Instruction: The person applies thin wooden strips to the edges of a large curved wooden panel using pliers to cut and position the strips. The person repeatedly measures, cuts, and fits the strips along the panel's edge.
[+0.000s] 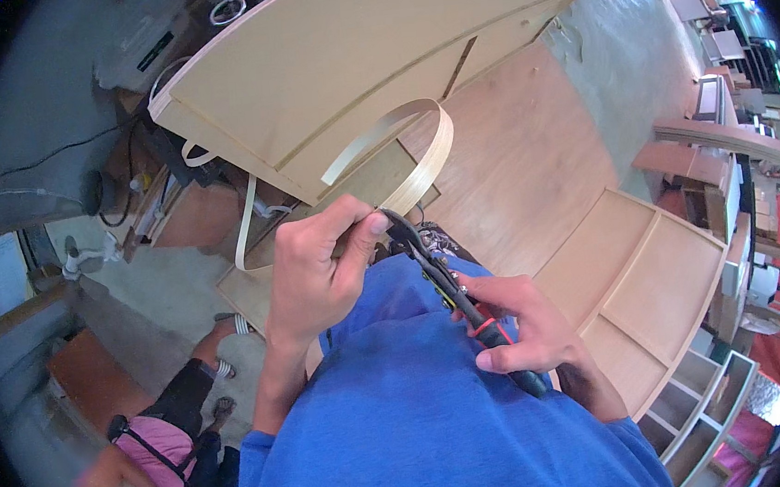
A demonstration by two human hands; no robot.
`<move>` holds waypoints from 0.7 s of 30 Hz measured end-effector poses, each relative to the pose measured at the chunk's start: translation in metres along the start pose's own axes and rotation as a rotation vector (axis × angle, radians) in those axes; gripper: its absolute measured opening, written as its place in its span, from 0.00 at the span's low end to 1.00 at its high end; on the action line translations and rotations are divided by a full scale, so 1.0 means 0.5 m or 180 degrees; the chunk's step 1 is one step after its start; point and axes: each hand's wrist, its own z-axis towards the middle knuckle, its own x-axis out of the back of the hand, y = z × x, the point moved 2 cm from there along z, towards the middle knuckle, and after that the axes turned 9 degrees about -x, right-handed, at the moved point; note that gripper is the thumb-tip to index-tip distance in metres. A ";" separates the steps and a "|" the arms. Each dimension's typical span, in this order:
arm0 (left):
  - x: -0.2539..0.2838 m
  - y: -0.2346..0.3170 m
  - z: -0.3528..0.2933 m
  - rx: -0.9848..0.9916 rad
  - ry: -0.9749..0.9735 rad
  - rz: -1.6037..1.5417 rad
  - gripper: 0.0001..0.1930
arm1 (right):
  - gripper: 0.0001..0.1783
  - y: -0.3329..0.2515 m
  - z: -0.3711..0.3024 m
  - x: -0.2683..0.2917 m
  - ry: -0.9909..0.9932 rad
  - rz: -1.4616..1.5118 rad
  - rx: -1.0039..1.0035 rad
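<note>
My left hand [313,264] pinches the near end of a thin, light wood-coloured edging strip [437,142] between thumb and fingers. Beyond the hand the strip curls up in an open loop over the panels. In my right hand [536,323] is a pair of cutting shears [444,280] with dark jaws and black-and-red handles. Its jaws meet the strip right beside my left thumb; whether they are closed through it I cannot tell. The fingers under the right-hand grip are partly hidden.
A large pale panel with a curved edge [345,43] lies ahead. Wooden boards [530,148] and a framed panel [647,267] extend to the right. Another pale strip [247,223] hangs at the left. A person in a pink top [162,449] sits at lower left.
</note>
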 end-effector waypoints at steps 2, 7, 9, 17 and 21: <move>-0.014 0.004 0.003 0.0053 -0.0034 0.0036 0.11 | 0.54 0.007 -0.007 0.011 0.0024 -0.0052 0.0075; -0.052 0.019 0.018 0.0121 -0.0044 0.0103 0.12 | 0.54 0.019 -0.015 0.043 0.0244 -0.0504 0.0660; -0.063 0.024 0.026 0.0198 -0.0072 0.0111 0.11 | 0.54 0.021 -0.019 0.058 0.0249 -0.0602 0.0553; -0.103 0.035 0.058 0.0231 -0.0174 0.0032 0.11 | 0.48 0.026 -0.038 0.101 0.0333 -0.0602 0.0545; -0.123 0.035 0.071 0.0178 -0.0175 0.0027 0.11 | 0.47 0.042 -0.046 0.115 0.0407 -0.0544 0.0576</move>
